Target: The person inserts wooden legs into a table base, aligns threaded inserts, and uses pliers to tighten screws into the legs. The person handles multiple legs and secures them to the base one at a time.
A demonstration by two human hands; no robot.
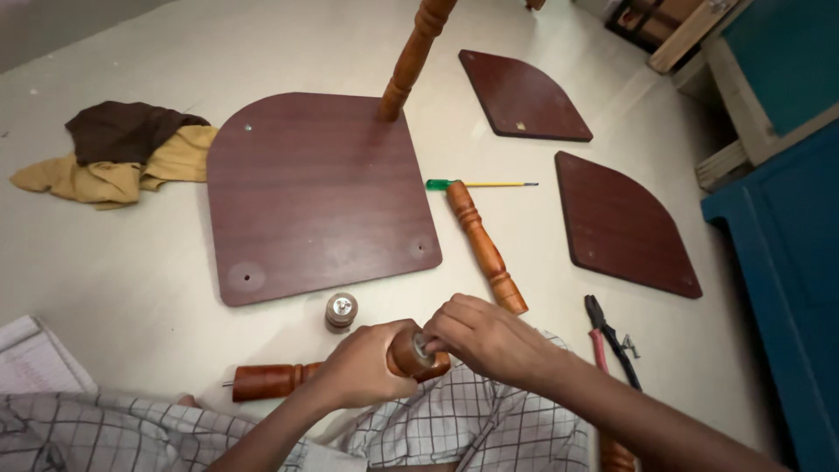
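Far left of the left hand: a heap of brown and yellow cloths (122, 153) on the floor (131, 280), well apart; a paper sheet (35, 360) lower down.
Beyond the left hand: a large reddish-brown board (315, 197) lying flat, one turned leg (411, 57) standing upright at its far corner.
Just beyond the left hand: a short wooden foot piece (341, 309) with a metal fitting on top, upright, near the board's edge.
Left hand (363, 363): closed around a turned wooden leg (271, 380), which lies across the lap; the leg's free end sticks out to the left.
Right hand (485, 336): fingertips pinched at the metal fitting on the leg's end (418, 348), touching the left hand's side of it.
Beyond the right hand: another turned leg (483, 245) lying flat, and a green-handled screwdriver (476, 184) past it.
Right of the right hand: red-handled pliers (609, 336), near; two smaller quarter-round boards (523, 94) (625, 223), well apart.
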